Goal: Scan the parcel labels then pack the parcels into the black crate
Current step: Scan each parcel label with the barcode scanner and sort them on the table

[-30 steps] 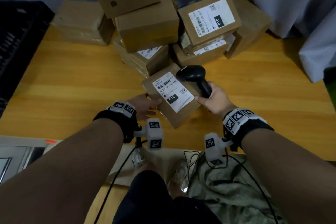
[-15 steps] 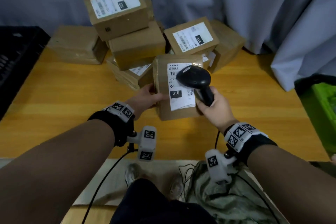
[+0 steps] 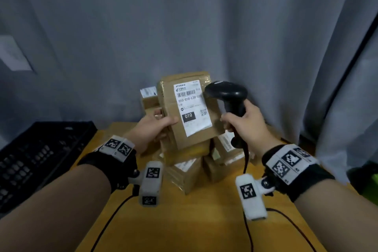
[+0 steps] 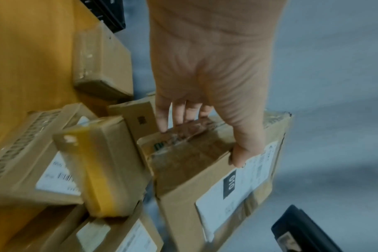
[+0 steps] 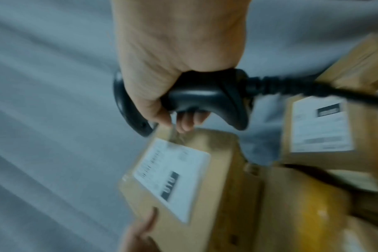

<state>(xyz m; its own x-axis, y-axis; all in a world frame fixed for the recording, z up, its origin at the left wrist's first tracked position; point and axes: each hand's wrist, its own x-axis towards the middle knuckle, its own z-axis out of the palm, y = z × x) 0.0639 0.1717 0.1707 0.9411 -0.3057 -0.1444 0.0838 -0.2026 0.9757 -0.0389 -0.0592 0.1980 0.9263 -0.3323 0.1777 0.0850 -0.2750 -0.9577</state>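
Note:
A brown cardboard parcel (image 3: 190,127) with a white label marked 010 (image 3: 192,108) is raised upright above the pile, label facing me. My left hand (image 3: 157,125) grips its left edge, thumb on the front face; in the left wrist view the hand (image 4: 205,102) holds the parcel (image 4: 205,196) with the thumb beside the label. My right hand (image 3: 243,127) grips the handle of a black barcode scanner (image 3: 227,92), whose head sits just right of the label. In the right wrist view the scanner (image 5: 205,100) is over the parcel (image 5: 183,179). The black crate (image 3: 36,155) stands at the left.
Several more cardboard parcels (image 3: 188,172) are piled on the wooden table (image 3: 184,221) below the raised one. The scanner cable (image 3: 247,210) hangs down toward me. A grey curtain (image 3: 184,26) hangs behind. A green bin (image 3: 370,186) shows at the right edge.
The parcel has been lifted off the table and turned upright to face me. The scanner rose with it and stays by the label. The head view has tilted up.

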